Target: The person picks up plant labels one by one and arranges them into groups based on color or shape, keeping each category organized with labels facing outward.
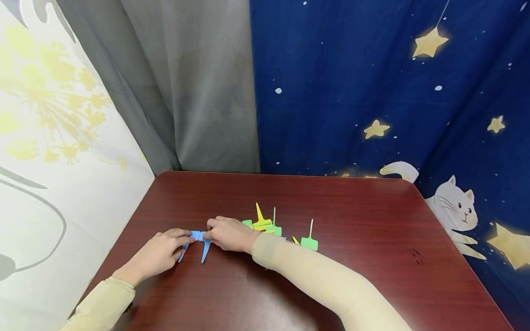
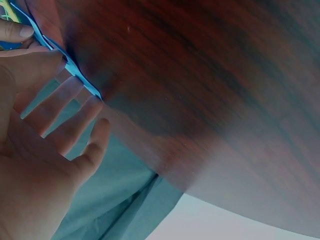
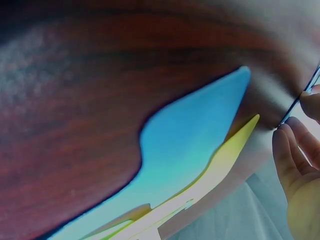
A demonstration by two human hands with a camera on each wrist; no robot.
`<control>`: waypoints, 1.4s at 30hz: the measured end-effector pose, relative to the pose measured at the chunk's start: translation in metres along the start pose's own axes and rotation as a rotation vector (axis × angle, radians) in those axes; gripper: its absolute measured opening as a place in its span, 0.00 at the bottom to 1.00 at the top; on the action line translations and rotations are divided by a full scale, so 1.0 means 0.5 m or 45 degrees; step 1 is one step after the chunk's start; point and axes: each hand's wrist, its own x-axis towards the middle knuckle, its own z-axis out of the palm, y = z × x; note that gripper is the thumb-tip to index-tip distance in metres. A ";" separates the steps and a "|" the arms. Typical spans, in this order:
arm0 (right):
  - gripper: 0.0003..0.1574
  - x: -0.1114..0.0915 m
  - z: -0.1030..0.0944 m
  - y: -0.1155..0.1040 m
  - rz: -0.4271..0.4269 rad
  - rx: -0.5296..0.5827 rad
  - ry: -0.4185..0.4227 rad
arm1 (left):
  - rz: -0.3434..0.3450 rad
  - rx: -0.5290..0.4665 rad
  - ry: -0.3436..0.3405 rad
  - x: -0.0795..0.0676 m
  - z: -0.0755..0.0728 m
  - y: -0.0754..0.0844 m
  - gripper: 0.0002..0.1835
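Note:
Two blue plant labels (image 1: 205, 250) lie side by side on the table, their pointed stems toward the person. My left hand (image 1: 163, 250) pinches the left one at its outer edge, with one stem partly under the fingers. At the head of the right one, my right hand (image 1: 233, 233) grips with thumb and fingers. In the left wrist view, the fingertips of the left hand (image 2: 55, 100) lie along a thin blue label edge (image 2: 75, 70). At the far right of the right wrist view, fingers of the right hand (image 3: 300, 155) hold the blue edge.
Yellow plant labels (image 1: 260, 215) and green plant labels (image 1: 309, 243) lie loosely grouped beyond and beside the right forearm. Under that wrist, another blue label (image 3: 190, 130) and a yellow label (image 3: 220, 170) overlap. A grey curtain (image 1: 215, 92) hangs behind the dark red table (image 1: 356, 202).

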 end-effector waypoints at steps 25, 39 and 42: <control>0.22 -0.066 -0.058 0.070 0.021 -0.003 -0.135 | 0.014 -0.018 0.015 0.006 -0.006 0.032 0.21; 0.07 -0.196 -0.083 0.116 0.027 0.018 -0.186 | 0.055 -0.080 -0.055 0.001 0.015 0.042 0.27; 0.08 -0.227 -0.090 0.122 0.035 0.032 -0.203 | 0.075 -0.076 -0.043 0.002 0.018 0.045 0.28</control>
